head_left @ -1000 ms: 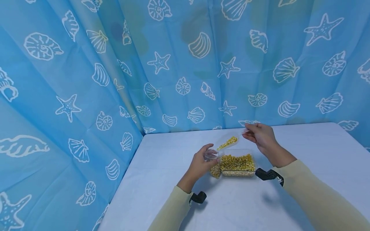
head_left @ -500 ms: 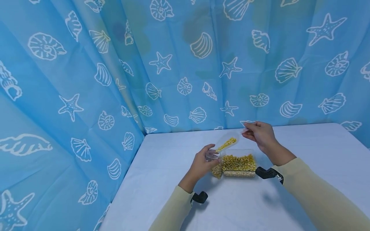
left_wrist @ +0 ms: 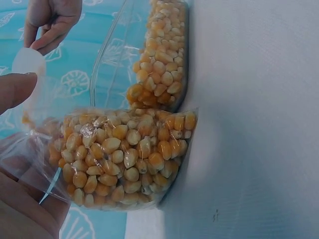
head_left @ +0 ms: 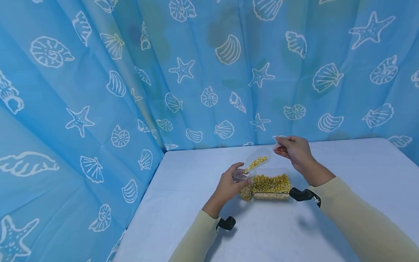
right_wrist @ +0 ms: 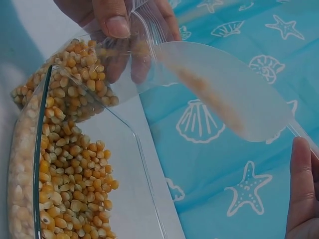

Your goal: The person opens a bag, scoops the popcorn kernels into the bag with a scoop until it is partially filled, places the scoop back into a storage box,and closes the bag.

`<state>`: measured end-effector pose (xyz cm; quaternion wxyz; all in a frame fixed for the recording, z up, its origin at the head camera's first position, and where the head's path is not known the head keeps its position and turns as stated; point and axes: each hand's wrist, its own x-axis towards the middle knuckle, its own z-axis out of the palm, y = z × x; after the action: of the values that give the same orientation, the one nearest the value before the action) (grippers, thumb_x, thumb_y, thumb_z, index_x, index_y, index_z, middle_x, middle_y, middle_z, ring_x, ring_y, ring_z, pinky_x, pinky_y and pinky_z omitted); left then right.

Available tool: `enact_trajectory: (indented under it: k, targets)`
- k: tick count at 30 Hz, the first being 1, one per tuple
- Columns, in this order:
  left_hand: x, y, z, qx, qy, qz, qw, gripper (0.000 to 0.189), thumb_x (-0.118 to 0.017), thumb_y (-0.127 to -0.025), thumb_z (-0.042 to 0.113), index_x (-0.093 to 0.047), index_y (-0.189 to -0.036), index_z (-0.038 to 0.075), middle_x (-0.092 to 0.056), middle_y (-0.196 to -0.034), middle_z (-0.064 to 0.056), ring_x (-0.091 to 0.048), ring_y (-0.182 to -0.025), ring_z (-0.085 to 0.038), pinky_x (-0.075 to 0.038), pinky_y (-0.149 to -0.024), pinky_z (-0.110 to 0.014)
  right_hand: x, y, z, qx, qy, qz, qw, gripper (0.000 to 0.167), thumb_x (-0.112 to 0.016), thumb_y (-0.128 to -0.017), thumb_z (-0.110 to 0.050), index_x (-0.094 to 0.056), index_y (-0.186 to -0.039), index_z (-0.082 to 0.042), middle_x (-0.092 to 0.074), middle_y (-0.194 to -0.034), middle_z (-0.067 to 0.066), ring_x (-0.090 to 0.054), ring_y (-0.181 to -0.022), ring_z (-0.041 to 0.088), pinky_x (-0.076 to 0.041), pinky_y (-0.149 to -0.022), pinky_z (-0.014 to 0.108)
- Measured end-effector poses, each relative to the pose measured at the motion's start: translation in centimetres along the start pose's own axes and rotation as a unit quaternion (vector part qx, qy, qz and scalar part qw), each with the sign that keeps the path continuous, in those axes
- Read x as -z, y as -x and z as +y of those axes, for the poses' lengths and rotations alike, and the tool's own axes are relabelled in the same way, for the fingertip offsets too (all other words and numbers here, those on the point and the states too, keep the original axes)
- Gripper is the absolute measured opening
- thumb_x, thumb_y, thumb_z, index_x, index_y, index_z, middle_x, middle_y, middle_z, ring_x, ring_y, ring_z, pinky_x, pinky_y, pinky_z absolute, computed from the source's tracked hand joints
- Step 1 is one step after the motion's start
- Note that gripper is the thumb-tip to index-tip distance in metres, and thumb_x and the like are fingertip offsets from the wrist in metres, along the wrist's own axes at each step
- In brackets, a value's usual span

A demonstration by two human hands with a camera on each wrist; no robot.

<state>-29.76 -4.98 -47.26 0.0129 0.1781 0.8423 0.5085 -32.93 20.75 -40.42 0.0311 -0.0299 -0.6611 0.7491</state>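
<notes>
My left hand (head_left: 226, 186) grips the mouth of a clear zip bag (left_wrist: 119, 159), thumb on one side and fingers on the other. Corn kernels fill the bag's lower part, which stands on the table against one end of a clear container (right_wrist: 39, 149). With thumb and fingers, my right hand (head_left: 296, 152) pinches the handle of a translucent white scoop (right_wrist: 234, 79). The scoop slants down to the left, its tip at the bag's opening. A strip of kernels (right_wrist: 209, 97) lies along it, some at the tip. More loose corn (right_wrist: 75, 184) is heaped in the container.
A white cloth covers the table (head_left: 183, 211). Behind it and at the left hangs a blue curtain (head_left: 203, 72) with white shells and starfish. Black wrist cameras sit on both sleeves, the right one (head_left: 299, 195) close to the container's front right corner.
Kernels have slid down the scoop toward the bag's mouth, and fewer show on it. The right hand and scoop handle have risen slightly. The left hand keeps its hold on the bag.
</notes>
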Motion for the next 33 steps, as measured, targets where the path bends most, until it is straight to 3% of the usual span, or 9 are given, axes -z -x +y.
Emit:
enact_trajectory:
  k: [15,22,29,33]
  targets:
    - [0.04,0.23,0.21,0.016,-0.01,0.002,0.9998,0.064,-0.074,-0.086,0.033,-0.046,-0.144,0.029,-0.06,-0.125,0.004,-0.06,-0.104,-0.011,-0.051,-0.084,-0.038,-0.13,-0.23,-0.27,0.004,-0.007,-0.001,1.0,0.049,-0.067,-0.093,-0.032,-0.052,-0.112,0.011,-0.066,-0.083,0.006,-0.068,-0.075,0.015,-0.054,-0.078,0.033]
    - [0.16,0.26,0.25,0.006,-0.013,0.0,0.9999,0.066,-0.074,-0.086,0.032,-0.045,-0.145,0.023,-0.06,-0.125,-0.001,-0.061,-0.101,-0.012,-0.051,-0.082,-0.037,-0.25,-0.2,-0.39,0.009,-0.01,-0.002,0.9999,0.041,-0.067,-0.093,-0.029,-0.054,-0.107,0.007,-0.065,-0.083,0.007,-0.068,-0.074,0.015,-0.055,-0.074,0.03]
    - [0.14,0.07,0.02,0.0,-0.016,-0.002,0.9999,0.062,-0.073,-0.087,0.031,-0.046,-0.143,0.029,-0.06,-0.127,-0.002,-0.06,-0.104,-0.013,-0.051,-0.083,-0.037,-0.2,-0.32,-0.79,0.019,0.014,0.007,0.9997,0.048,-0.066,-0.094,-0.029,-0.053,-0.116,0.011,-0.066,-0.084,0.005,-0.068,-0.074,0.014,-0.055,-0.075,0.031]
    - [0.07,0.05,-0.1,-0.009,-0.014,-0.002,0.9999,0.062,-0.073,-0.087,0.03,-0.046,-0.143,0.027,-0.062,-0.123,0.003,-0.06,-0.102,-0.011,-0.051,-0.083,-0.036,-0.13,-0.17,-0.85,0.012,0.009,0.005,0.9999,0.043,-0.066,-0.094,-0.029,-0.054,-0.112,0.009,-0.066,-0.083,0.005,-0.068,-0.074,0.014,-0.055,-0.076,0.033]
